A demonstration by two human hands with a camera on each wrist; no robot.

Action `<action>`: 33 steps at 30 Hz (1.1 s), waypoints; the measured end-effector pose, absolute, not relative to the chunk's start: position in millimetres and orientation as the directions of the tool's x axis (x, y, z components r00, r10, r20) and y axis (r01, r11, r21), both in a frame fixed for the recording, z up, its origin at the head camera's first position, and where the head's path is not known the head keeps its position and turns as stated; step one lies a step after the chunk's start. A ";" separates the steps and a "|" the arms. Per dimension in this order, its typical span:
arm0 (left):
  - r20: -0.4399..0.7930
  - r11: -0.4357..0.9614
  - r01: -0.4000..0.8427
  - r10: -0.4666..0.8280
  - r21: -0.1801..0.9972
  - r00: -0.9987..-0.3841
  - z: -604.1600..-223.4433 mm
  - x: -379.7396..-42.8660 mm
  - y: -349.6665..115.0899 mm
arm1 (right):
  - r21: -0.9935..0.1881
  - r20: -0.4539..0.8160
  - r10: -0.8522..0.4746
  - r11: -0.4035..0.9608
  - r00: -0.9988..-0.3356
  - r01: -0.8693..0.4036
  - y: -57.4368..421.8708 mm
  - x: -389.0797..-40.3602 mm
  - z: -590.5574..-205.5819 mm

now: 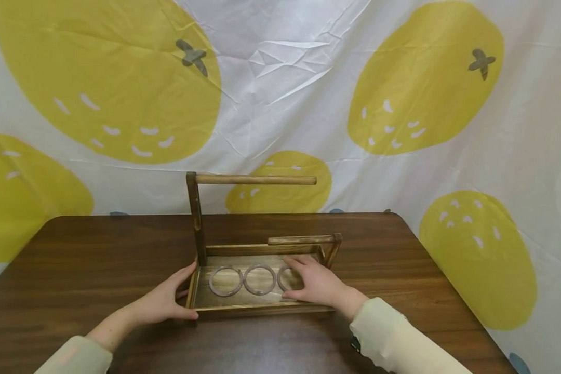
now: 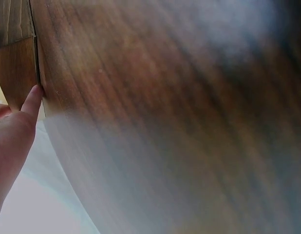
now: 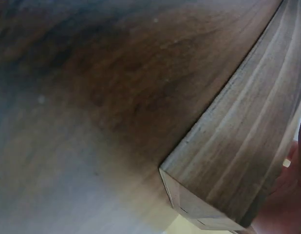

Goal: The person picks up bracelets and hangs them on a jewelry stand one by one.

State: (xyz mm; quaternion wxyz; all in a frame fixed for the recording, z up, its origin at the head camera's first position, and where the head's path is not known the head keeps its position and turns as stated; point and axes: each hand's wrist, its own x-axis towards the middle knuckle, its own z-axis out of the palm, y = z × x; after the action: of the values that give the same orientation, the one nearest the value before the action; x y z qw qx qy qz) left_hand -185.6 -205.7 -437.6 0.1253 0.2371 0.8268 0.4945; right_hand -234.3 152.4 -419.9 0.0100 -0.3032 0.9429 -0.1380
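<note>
A wooden jewelry stand [image 1: 262, 311] has a shallow tray base, a tall bar on the left and a shorter one on the right. In the tray lie three clear bangles in a row: the left bangle [image 1: 226, 295], the middle bangle [image 1: 259, 293] and the right bangle [image 1: 280, 284]. My left hand [image 1: 161, 302] grips the tray's left end, thumb at the front corner, fingers farther back. My right hand [image 1: 319, 283] reaches into the tray, thumb and fingers spanning the right bangle and partly hiding it. In the right wrist view, the tray's wooden side [image 3: 233, 126] hides most of that hand.
The stand rests on a dark brown wooden table [image 1: 98, 249]. A white cloth [image 1: 285, 119] with yellow fruit prints hangs behind the table and along its right side. The upper bar [image 1: 257, 179] and lower bar [image 1: 299, 240] stick out above the tray.
</note>
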 end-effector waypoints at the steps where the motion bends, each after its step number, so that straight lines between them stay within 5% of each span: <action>1: 0.029 0.397 0.268 0.515 0.877 -0.857 -437.6 -185.5 -205.7 | -0.266 0.057 -0.576 0.779 -0.816 -0.568 151.9 -234.8 -420.7; 19: 0.009 0.401 0.244 0.505 0.883 -0.863 -438.9 -186.0 -207.1 | -0.189 -0.110 -0.577 0.811 -0.809 -0.553 135.9 -248.9 -411.6; 33: -0.007 0.412 0.233 0.503 0.881 -0.864 -438.5 -185.5 -206.7 | -0.082 -0.100 -0.586 0.810 -0.804 -0.580 126.3 -252.2 -408.4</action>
State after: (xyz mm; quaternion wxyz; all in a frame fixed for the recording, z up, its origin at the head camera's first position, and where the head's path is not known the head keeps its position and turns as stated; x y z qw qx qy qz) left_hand -185.5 -206.7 -438.5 0.1368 0.2220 0.8292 0.4945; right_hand -252.2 126.3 -408.4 0.0601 -0.3071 0.9495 -0.0236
